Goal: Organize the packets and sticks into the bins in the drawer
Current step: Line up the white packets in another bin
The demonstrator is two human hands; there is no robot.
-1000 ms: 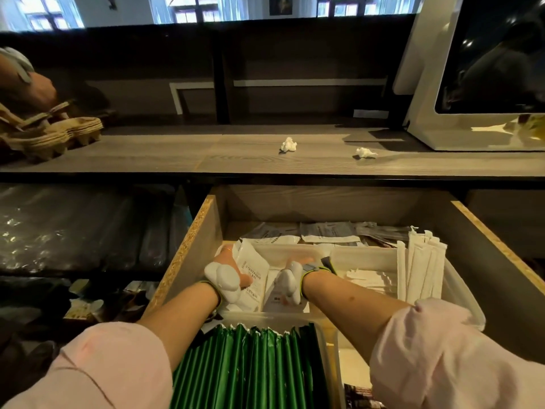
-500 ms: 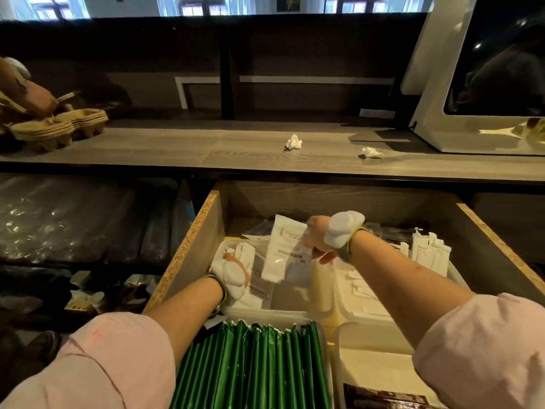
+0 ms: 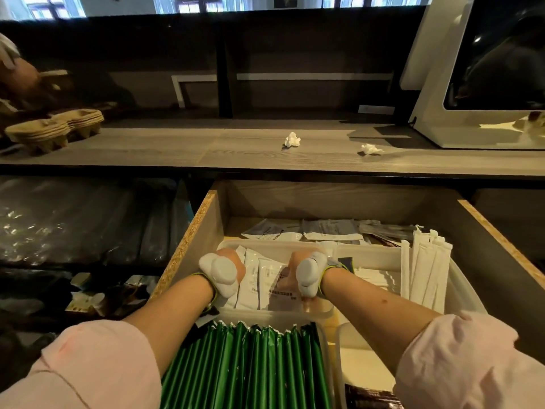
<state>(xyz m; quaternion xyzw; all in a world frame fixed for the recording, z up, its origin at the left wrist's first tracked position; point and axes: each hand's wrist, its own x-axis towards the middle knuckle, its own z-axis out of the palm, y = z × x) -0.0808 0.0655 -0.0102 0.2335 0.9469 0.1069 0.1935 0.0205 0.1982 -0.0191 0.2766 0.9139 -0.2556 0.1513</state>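
The wooden drawer (image 3: 188, 246) stands pulled out below me. Both hands are inside a clear bin (image 3: 274, 245) of upright white packets (image 3: 267, 278). My left hand (image 3: 224, 271) grips the left end of the packet stack. My right hand (image 3: 303, 274) is closed on a white packet at the stack's right side, low in the bin. In front of that bin is another one full of green sticks (image 3: 253, 367). White paper-wrapped sticks (image 3: 424, 270) stand in the right bin. Loose grey and white packets (image 3: 324, 230) lie at the drawer's back.
Brown packets (image 3: 368, 398) lie in a front right bin. Above the drawer, the grey counter (image 3: 206, 149) holds two crumpled tissues (image 3: 292, 140), stacked cardboard cup carriers (image 3: 56, 128) and a white machine (image 3: 472, 128). Another person's hand (image 3: 14, 72) is at far left.
My right hand, raised with a white packet half a second ago, has come down and set it in the bin against the stack. My left hand stayed on the stack.
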